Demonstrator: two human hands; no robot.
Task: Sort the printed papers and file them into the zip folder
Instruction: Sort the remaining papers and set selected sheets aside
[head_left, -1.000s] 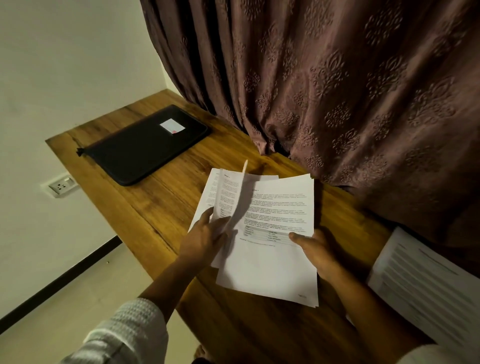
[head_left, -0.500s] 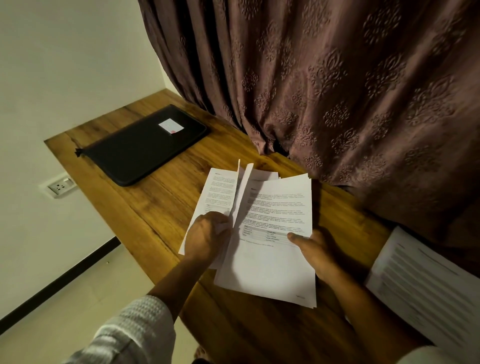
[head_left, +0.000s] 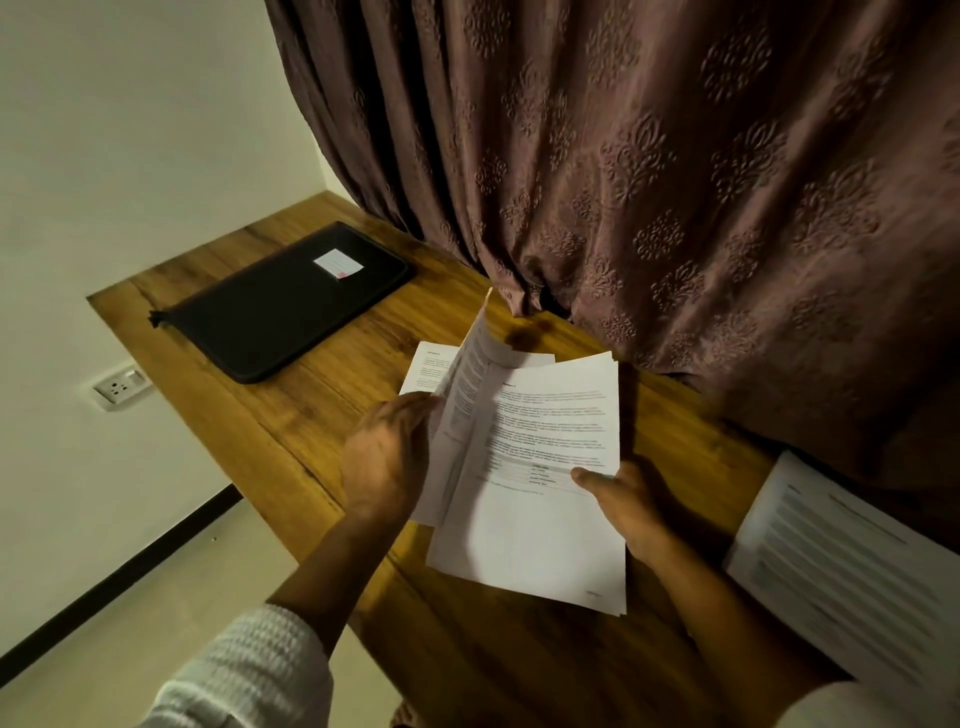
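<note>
Single wide-angle head cam is looking forward and down from over the near edge of the tabletop (head_left: 322, 415), sitting close above the printed papers (head_left: 540, 519), catching curtain (head_left: 649, 182) ahead and wall (head_left: 130, 130) left.

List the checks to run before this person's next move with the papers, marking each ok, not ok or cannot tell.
1. Right hand pinches the stack of printed papers, thumb on top: ok.
2. Left hand has a firm hold on the lifted sheet: cannot tell, its thumb is hidden.
3. Black zip folder open to take papers: not ok, it lies flat and looks closed on the wooden table.
4. Second paper pile at the right kept apart from the held stack: ok.
5. Page order readable from the print: cannot tell, the text is too small.
</note>
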